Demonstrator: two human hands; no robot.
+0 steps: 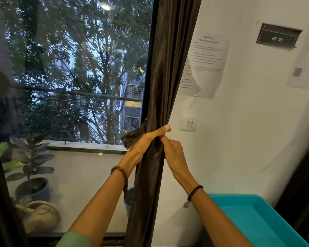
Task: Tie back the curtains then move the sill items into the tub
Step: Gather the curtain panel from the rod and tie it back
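A dark brown curtain [168, 68] hangs gathered at the right edge of the window. A matching fabric tie-back strip [132, 135] wraps around it at mid height, its loose end sticking out to the left. My left hand [146, 143] grips the bunched curtain and the strip from the left. Pressed against the curtain from the right, my right hand [173, 152] pinches the strip just below my left thumb. A turquoise tub [253, 220] sits at the lower right, nothing visible inside it.
Beyond the glass are a potted plant [30, 168], a beige watering can [41, 216] and a small blue-grey pot [129, 196] partly hidden by the curtain. Papers [205, 63], a light switch [189, 123] and a black sign [277, 37] are on the white wall.
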